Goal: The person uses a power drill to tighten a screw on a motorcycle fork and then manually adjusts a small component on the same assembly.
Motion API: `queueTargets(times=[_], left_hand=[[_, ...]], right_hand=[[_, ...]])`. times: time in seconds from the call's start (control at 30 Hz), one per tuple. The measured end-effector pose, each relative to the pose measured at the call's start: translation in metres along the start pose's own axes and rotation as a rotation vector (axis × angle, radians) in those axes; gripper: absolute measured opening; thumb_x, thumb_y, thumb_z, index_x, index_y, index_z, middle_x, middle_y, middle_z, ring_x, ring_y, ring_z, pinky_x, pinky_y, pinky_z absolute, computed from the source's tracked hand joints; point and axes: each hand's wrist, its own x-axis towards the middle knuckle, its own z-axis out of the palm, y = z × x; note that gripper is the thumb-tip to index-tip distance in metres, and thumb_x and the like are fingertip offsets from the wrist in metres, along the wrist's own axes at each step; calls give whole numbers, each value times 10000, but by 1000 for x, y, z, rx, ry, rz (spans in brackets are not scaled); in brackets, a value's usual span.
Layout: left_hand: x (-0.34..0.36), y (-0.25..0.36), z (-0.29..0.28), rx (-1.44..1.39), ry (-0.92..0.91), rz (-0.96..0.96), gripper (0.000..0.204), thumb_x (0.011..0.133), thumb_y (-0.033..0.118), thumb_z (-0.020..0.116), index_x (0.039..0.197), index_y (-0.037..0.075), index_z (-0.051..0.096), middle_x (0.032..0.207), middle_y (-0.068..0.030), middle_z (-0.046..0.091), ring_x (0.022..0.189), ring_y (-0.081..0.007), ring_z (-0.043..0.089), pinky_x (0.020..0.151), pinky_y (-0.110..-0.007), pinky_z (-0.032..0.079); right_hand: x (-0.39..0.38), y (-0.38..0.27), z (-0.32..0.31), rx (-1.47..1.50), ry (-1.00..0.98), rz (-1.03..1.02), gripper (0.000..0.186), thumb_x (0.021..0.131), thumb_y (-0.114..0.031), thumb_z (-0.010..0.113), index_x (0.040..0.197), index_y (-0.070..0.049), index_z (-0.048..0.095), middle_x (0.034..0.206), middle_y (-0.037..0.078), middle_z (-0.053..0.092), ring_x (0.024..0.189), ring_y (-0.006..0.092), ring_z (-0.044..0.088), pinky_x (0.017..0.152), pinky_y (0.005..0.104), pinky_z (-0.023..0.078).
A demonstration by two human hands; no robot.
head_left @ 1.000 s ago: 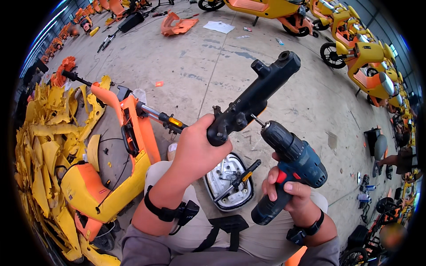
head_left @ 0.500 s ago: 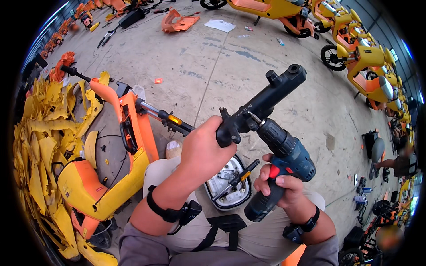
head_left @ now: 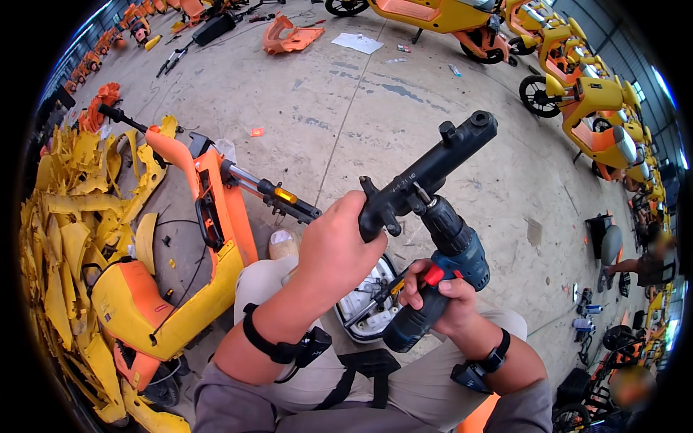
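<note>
My left hand [head_left: 336, 252] is closed around the lower end of a black tubular part [head_left: 447, 153], which slants up to the right. In my right hand [head_left: 455, 310] is a dark blue cordless drill [head_left: 464, 261] with a red accent; its bit tip meets the tube's side near a small fitting, though exact contact is unclear. Below, partly hidden by my hands, a white tray-like housing [head_left: 354, 303] with a black rim holds metal pieces and an orange-marked rod. An orange-and-yellow scooter body [head_left: 229, 224] with a fork attached lies to my left.
A pile of yellow plastic panels [head_left: 68, 260] fills the left edge. Rows of scooters [head_left: 599, 123] line the right and back. An orange panel [head_left: 289, 40] and white sheet [head_left: 357, 43] lie ahead. A blurred co-worker [head_left: 650, 263] is at right, near scattered parts [head_left: 588, 310].
The black tube has moved right and slightly down. My right hand has shifted the drill up and left, bringing the bit from beside the tube up to its side fitting.
</note>
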Motion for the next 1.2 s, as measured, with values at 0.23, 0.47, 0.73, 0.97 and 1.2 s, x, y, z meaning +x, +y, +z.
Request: queueTargets(times=[0.23, 0.47, 0.73, 0.97, 1.2], left_hand=[[0, -2, -4, -29, -10, -21, 331, 698, 91, 746, 969, 18, 571, 782, -186, 643, 754, -385, 659, 653, -415, 504], [9, -8, -13, -170, -132, -92, 269, 721, 106, 743, 915, 0, 589, 718, -103, 588, 645, -183, 573, 634, -321, 476], [12, -12, -15, -422, -220, -165, 295, 715, 123, 766, 956, 7, 642, 712, 10, 584, 631, -80, 533, 592, -250, 440], [10, -4, -13, -471, -245, -328, 256, 712, 116, 763, 912, 2, 650, 609, -1, 568, 473, -79, 519, 469, -239, 408], [10, -2, -11, -442, -283, -310, 242, 716, 99, 744, 916, 2, 649, 620, 3, 567, 487, -74, 523, 471, -244, 405]], right_hand=[[2, -2, 0, 10, 4, 0, 515, 732, -235, 651, 1199, -23, 616, 963, 160, 634, 739, 226, 613, 836, 428, 492], [-6, -17, 24, -166, 68, -21, 480, 712, -161, 699, 1165, -36, 598, 1127, 195, 653, 814, 225, 620, 840, 424, 489], [-17, -21, 22, -229, -27, -98, 499, 763, -119, 712, 1232, -7, 580, 1141, 201, 670, 882, 201, 608, 870, 362, 484], [-19, -23, 21, -206, -54, -66, 460, 776, -108, 692, 1213, -11, 587, 1110, 195, 677, 879, 200, 609, 858, 342, 487], [-19, -24, 19, -204, -22, -34, 455, 757, -93, 685, 1196, -14, 599, 1099, 200, 679, 863, 201, 612, 842, 342, 493]])
